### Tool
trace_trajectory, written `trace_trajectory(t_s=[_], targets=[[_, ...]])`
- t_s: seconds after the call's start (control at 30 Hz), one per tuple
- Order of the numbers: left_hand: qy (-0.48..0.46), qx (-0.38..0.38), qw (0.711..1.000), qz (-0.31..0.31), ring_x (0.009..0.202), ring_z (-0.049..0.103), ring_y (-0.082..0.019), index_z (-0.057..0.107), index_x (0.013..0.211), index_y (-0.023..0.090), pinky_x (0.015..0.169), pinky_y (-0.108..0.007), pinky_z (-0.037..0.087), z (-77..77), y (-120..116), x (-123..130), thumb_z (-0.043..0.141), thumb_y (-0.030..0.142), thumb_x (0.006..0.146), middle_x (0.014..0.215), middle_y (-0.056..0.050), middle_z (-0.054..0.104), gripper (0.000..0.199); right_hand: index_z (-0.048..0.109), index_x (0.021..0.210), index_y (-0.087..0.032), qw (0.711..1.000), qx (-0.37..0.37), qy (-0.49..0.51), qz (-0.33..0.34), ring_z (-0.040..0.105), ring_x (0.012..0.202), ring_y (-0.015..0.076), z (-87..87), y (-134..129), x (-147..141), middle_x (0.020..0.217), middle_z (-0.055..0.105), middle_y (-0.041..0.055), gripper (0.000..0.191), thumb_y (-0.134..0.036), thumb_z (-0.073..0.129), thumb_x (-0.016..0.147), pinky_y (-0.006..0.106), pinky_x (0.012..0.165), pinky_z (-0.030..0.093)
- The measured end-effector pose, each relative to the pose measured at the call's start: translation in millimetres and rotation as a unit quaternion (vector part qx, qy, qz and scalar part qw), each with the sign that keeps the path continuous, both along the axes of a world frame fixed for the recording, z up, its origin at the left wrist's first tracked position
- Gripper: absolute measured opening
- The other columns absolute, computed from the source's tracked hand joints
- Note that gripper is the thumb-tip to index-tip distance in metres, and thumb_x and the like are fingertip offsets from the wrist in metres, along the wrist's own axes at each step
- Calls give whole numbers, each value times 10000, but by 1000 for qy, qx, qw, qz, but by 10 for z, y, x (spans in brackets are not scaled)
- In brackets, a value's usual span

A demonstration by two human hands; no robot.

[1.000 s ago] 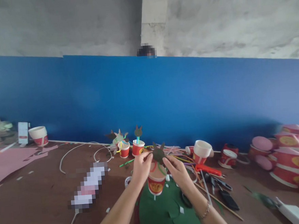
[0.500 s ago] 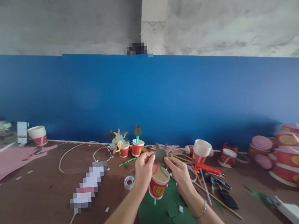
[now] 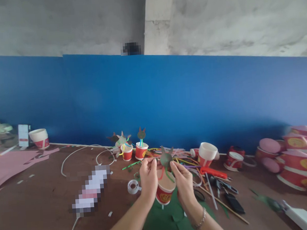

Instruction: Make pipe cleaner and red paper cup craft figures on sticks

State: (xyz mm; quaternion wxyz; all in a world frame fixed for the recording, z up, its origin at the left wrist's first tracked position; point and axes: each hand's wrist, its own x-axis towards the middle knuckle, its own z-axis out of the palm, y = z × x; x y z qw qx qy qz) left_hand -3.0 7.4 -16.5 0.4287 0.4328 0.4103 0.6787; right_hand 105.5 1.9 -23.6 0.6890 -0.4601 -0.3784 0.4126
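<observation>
In front of me is a red paper cup with a white rim and a yellow print, above dark green paper. A dark green paper cutout shaped like an eared animal head stands over its mouth, with red and green strips below it. My left hand is at the cup's left side, thumb and fingers pinched together just off the cutout's left edge; what they hold, if anything, is too small to tell. My right hand pinches the cutout's right edge. A short pale stick shows under the cup.
Finished-looking cups with paper figures stand by the blue partition. A tape roll lies left of the hands. Rightward are a white-and-red cup, a red tool, keys and coloured strips. Stacked red cups fill the far right.
The cup has shifted slightly right. My left fingertips have come away from the cutout's left edge, leaving a small gap. My right hand stays at its right edge.
</observation>
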Motion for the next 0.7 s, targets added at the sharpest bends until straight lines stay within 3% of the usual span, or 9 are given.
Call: trace_trajectory(t_s=[0.3,0.5,0.7], targets=[[14,14,999,-34,894,651,-234,608,943,168,810,-327,481,29,7,14,654,310,755,935,-85,702,239,734,793,-139,1000,3,-22,-5,617,702,190,15,25,13,741,707,47,379,-466,763,605,289,640,502],[-24,1,1000,-13,844,670,-234,620,844,161,811,-342,492,-10,26,30,673,278,724,860,-83,717,175,736,870,-153,998,7,53,-13,656,807,239,-2,-3,-30,897,734,84,409,-465,762,605,356,746,531],[-61,1,997,-46,922,669,-226,569,1158,175,859,-341,494,-6,18,25,677,267,734,960,-82,718,447,711,1003,-167,999,40,-5,36,606,1052,274,36,-60,-39,1061,706,91,419,-478,670,724,380,908,480]])
